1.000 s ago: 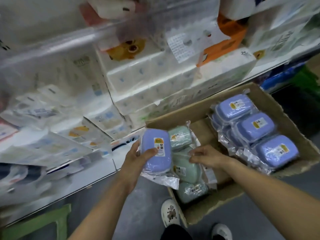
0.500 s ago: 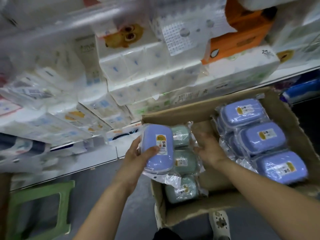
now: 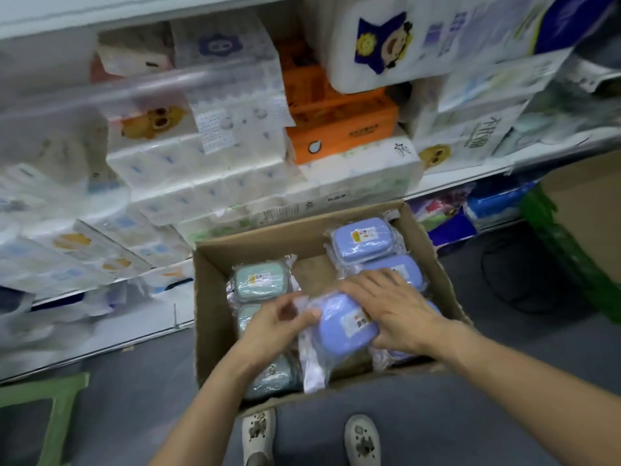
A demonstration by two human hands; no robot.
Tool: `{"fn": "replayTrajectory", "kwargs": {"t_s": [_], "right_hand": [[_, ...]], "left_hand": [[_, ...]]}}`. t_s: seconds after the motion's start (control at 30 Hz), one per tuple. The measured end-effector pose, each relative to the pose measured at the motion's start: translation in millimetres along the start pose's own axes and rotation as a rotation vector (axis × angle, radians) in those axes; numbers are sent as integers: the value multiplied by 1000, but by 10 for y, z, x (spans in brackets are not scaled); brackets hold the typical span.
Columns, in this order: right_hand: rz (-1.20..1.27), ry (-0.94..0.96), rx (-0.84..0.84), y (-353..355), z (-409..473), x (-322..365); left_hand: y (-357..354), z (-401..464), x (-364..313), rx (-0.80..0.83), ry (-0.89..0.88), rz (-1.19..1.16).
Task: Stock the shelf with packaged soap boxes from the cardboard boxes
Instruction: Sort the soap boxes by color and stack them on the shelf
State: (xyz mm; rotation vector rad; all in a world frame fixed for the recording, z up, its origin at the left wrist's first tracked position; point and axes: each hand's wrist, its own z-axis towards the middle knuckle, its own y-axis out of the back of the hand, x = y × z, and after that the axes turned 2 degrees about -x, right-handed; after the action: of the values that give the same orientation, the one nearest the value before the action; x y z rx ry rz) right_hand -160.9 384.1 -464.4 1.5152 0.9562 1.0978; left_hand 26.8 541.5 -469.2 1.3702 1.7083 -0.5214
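Hands meet over the open cardboard box [image 3: 215, 317] on the floor, both on one blue soap box [image 3: 346, 322] in its clear wrapper, which sits tilted above the bare middle of the carton. The left hand [image 3: 279, 326] pinches the loose plastic at the packet's left edge with curled fingers and thumb, while the right hand [image 3: 396, 311] lies over the packet's right side, fingers spread and bent around it. Along the carton's left wall stands a column of green soap boxes [image 3: 260, 280], partly hidden under the left forearm; along the right wall more blue packets [image 3: 361, 238] are stacked, one of them just under the right fingertips. Behind the carton the shelf [image 3: 470, 173] is packed with wrapped tissue packs [image 3: 201, 169] and an orange pack [image 3: 339, 129], and no open gap for soap shows in this view. The step in hand appears to be the pick: one packet is being gathered out of the carton, not yet carried to the shelf. The next move would call for a firm hold on the hard case itself, since the slack wrapper alone could slip or tear, then a lift clear of the carton's rim and a place found among the stock, which likely lies outside this view. Two shoes [image 3: 361, 438] stand just at the carton's near edge.
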Motion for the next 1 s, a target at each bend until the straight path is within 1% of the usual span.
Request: {"fn": "replayTrajectory", "kwargs": {"t_s": [0.07, 0.13, 0.17, 0.2, 0.27, 0.33, 0.43, 0.63, 0.7, 0.77, 0.83, 0.9, 1.0], "right_hand": [[24, -187, 22, 86, -102, -277], [4, -300, 49, 159, -120, -518], [-16, -327, 64, 176, -103, -620], [-29, -341, 82, 181, -78, -712], [-33, -351, 143, 131, -31, -851], [-23, -369, 213, 45, -2, -935], [-43, -381, 284, -29, 43, -962], [-121, -411, 405, 100, 162, -803], [-131, -396, 422, 215, 254, -633], [-109, -361, 364, 348, 377, -388], [-65, -340, 242, 504, 511, -69], [-26, -312, 106, 665, 629, 315], [58, -241, -57, 836, 781, 934]], "left_hand": [[-3, 18, 131, -250, -66, 267], [86, 5, 291, -507, -125, 535], [138, -7, 375, -590, -115, 607], [192, -26, 464, -643, -66, 645], [282, -65, 639, -672, 84, 669], [345, -92, 762, -648, 187, 666], [398, -77, 818, -604, 200, 572], [467, -30, 767, -546, 217, 548], [527, -54, 717, -502, 228, 606], [599, -138, 640, -488, 171, 758], [692, -289, 531, -535, 38, 876], [820, -495, 416, -635, -91, 894], [1065, -869, 272, -788, -215, 866]]}}
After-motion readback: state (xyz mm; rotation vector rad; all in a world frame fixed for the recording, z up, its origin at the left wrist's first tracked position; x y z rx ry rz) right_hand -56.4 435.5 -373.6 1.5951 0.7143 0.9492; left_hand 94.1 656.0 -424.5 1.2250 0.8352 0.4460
